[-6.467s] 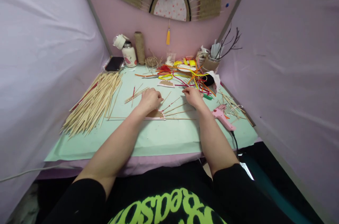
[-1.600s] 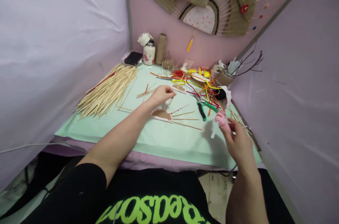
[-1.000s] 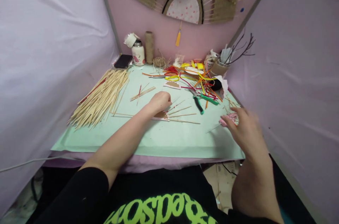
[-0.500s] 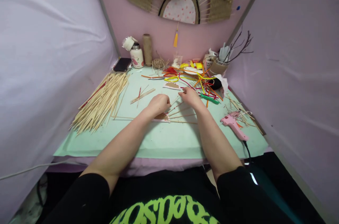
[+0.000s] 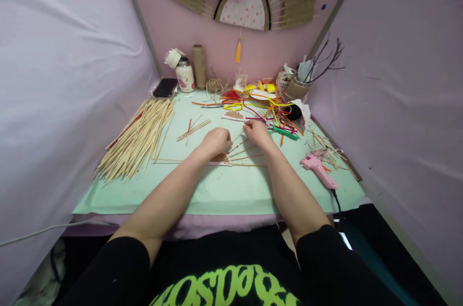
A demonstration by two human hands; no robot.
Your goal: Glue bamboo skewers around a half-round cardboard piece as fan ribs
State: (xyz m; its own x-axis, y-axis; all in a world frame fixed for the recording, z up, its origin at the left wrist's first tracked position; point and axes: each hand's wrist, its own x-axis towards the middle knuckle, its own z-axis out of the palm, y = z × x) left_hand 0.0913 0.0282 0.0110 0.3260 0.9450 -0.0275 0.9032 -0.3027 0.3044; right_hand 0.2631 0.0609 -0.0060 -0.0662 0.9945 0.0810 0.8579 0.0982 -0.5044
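Observation:
My left hand [image 5: 216,142] is closed, knuckles up, pressing down on a small brown half-round card piece [image 5: 219,158] with thin sticks [image 5: 249,156] fanning out from it to the right. My right hand [image 5: 257,132] is just beyond the fan, fingers curled and pinched at the far tip of one of those sticks. Both hands rest on the mint-green table cover [image 5: 224,190].
A large pile of bamboo sticks [image 5: 135,138] lies at the left. A pink glue gun [image 5: 318,169] lies at the right, with its cord running off the edge. Coloured pipe cleaners [image 5: 267,106], green-handled pliers [image 5: 285,133], a twine spool [image 5: 198,65], a bottle [image 5: 184,74] and a phone [image 5: 165,87] crowd the back.
My right hand set the pink glue gun down at the right and came back to the fan of sticks. My left hand stayed on the card piece.

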